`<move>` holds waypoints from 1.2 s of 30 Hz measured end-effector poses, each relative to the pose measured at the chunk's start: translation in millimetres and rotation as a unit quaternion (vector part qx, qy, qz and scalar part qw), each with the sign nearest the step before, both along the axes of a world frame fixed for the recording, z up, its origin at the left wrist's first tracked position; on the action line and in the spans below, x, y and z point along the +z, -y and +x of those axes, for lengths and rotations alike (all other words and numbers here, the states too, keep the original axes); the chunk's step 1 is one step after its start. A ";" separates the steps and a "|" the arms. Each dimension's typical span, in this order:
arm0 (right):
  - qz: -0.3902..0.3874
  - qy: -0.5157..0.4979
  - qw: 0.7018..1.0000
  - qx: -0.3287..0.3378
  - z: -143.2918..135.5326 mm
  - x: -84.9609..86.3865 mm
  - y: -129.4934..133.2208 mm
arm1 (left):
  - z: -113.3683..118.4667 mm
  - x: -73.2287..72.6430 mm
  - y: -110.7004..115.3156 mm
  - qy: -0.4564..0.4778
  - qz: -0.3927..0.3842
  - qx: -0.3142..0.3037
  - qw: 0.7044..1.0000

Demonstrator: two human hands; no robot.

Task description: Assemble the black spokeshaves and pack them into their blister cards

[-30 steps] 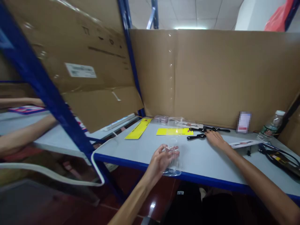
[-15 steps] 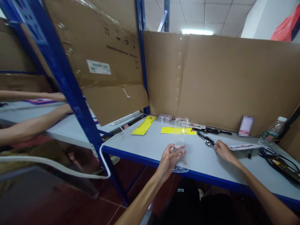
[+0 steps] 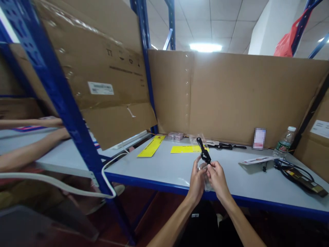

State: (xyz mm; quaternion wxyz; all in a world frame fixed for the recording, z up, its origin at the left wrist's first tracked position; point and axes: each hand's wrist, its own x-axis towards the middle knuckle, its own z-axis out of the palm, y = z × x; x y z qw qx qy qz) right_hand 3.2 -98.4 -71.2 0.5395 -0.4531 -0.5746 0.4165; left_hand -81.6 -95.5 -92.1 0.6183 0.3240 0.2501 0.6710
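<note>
Near the front edge of the table, both my hands are together. My right hand (image 3: 218,178) grips the lower end of a black spokeshave (image 3: 205,156), a tool with a broad middle and a slim handle that points up and away. My left hand (image 3: 196,181) holds a thin clear plastic bag (image 3: 208,183) right against it. The lower part of the tool is hidden by my fingers and the bag, so I cannot tell how far it is inside. More black spokeshaves (image 3: 226,146) lie at the back of the table.
Two yellow cards (image 3: 151,146) and a small clear pack (image 3: 175,136) lie at the back left. To the right are a printed card (image 3: 257,160), a black pouch (image 3: 303,180) and a water bottle (image 3: 284,142). Cardboard (image 3: 231,96) walls the back. Another person's arms (image 3: 36,147) show at far left.
My right hand has brought the spokeshave left from the right side of the table to the bag in my left hand. The spokeshave now stands up steeply. The view has shifted slightly.
</note>
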 end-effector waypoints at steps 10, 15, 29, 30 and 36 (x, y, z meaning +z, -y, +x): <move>0.012 0.361 0.928 -0.096 9.2 7.1 16.1 | 0.0 -1.7 1.9 -0.001 -0.020 0.010 1.000; 0.041 0.436 0.893 -0.104 2.7 12.6 20.2 | 1.9 -1.1 0.3 0.005 -0.019 0.009 1.000; 0.099 0.519 0.830 -0.179 -3.2 0.7 9.2 | 7.2 -4.9 -1.7 0.012 -0.053 0.032 0.998; 0.102 0.524 0.827 -0.175 -2.5 2.1 10.0 | 7.3 -5.3 -2.1 0.014 -0.053 0.035 0.998; 0.137 0.534 0.822 -0.140 3.6 1.4 24.2 | 8.5 -6.9 -4.0 0.023 -0.055 0.059 0.997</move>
